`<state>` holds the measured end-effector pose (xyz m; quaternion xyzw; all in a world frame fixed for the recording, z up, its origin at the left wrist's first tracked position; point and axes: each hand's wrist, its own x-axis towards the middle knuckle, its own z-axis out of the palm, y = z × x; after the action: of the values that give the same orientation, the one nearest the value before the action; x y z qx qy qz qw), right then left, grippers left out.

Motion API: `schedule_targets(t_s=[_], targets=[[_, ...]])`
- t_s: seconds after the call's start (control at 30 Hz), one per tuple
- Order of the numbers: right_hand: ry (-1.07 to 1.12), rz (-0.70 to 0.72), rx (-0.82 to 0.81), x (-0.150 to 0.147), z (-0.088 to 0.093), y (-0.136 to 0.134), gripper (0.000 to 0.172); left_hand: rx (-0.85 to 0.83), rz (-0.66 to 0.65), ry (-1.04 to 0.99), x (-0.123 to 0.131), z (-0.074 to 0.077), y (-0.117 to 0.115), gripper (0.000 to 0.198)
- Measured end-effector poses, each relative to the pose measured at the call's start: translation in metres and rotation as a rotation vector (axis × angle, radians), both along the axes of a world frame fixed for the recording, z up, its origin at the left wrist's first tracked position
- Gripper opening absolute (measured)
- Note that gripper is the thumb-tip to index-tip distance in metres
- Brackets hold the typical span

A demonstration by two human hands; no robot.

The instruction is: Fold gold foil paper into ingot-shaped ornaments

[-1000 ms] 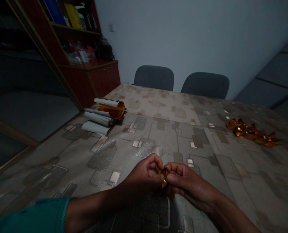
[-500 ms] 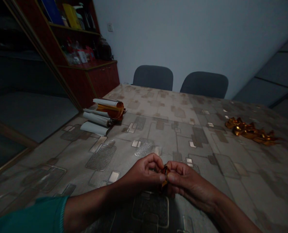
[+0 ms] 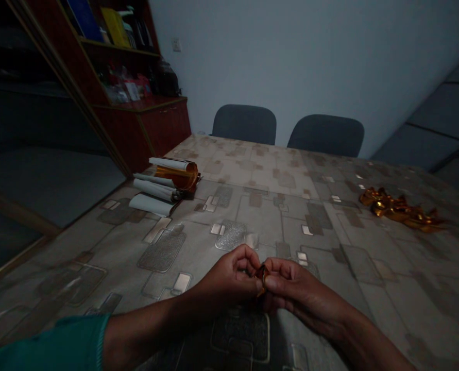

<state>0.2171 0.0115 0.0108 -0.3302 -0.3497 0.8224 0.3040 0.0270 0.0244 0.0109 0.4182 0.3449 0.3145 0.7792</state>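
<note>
Between my two hands is a small folded piece of gold foil paper, just above the near part of the table. My left hand pinches its left side between thumb and fingers. The thumb and forefinger of my right hand grip the right side. Most of the piece is hidden by my fingers. At the right of the table lies a row of several folded shiny gold pieces. Curled sheets of gold foil paper with pale backs lie in a stack at the left.
A patterned cloth covers the table. Beyond its far edge stand two grey chairs against the wall. At the back left is a red-brown cabinet with items on its shelves.
My fingers have shifted slightly on the gold paper, and less of its lower part shows below my thumbs. Both hands stay in nearly the same place.
</note>
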Motion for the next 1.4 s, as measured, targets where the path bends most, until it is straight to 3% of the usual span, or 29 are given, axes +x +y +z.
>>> schedule_targets(t_s=[0.27, 0.7, 0.93, 1.23, 1.4], targets=[[0.109, 0.031, -0.022, 0.009, 0.006, 0.004, 0.032, -0.259, -0.091, -0.149, -0.012, 0.013, 0.001, 0.031], [0.092, -0.004, -0.023, 0.010, 0.010, 0.005, 0.028, -0.333, -0.264, -0.174, -0.014, 0.007, 0.001, 0.031], [0.127, 0.021, -0.016, 0.009, 0.008, 0.004, 0.024, -0.398, -0.246, -0.259, -0.009, 0.009, -0.004, 0.035], [0.058, 0.024, 0.041, 0.011, 0.008, 0.005, 0.027, -0.430, -0.235, -0.344, -0.008, 0.006, -0.004, 0.021], [0.049, 0.030, 0.083, 0.011, 0.010, 0.006, 0.026, -0.440, -0.214, -0.347, -0.007, 0.006, -0.004, 0.023]])
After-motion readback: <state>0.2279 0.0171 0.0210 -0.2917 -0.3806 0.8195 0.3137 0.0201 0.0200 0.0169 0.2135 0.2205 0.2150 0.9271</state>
